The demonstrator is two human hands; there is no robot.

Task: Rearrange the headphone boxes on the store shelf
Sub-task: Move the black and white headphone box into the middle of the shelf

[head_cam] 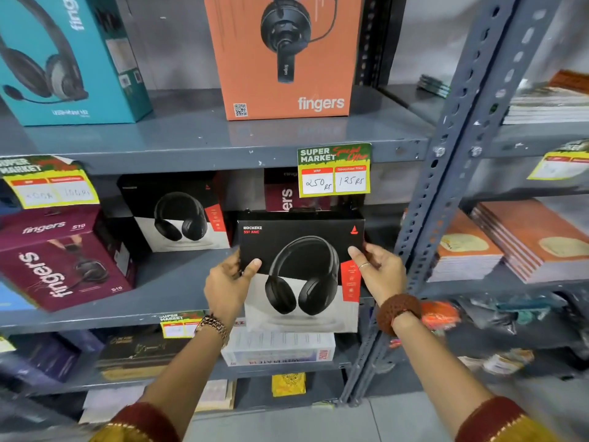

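I hold a black and white Rockerz headphone box [301, 269] upright in front of the middle shelf [172, 282]. My left hand [228, 282] grips its left edge, and my right hand [379, 272] grips its right edge. A matching black box [178, 215] stands further back on the same shelf. A maroon Fingers box [60, 263] lies tilted at the left. Behind the held box another maroon box [283, 193] is partly hidden. On the upper shelf stand an orange Fingers box [287, 55] and a teal Fingers box [63, 59].
A price tag [334, 169] hangs from the upper shelf edge just above the held box. A slotted steel upright [446, 173] rises at the right. Stacked notebooks [516, 244] fill the neighbouring rack. A white box [280, 347] and other goods sit on the lower shelf.
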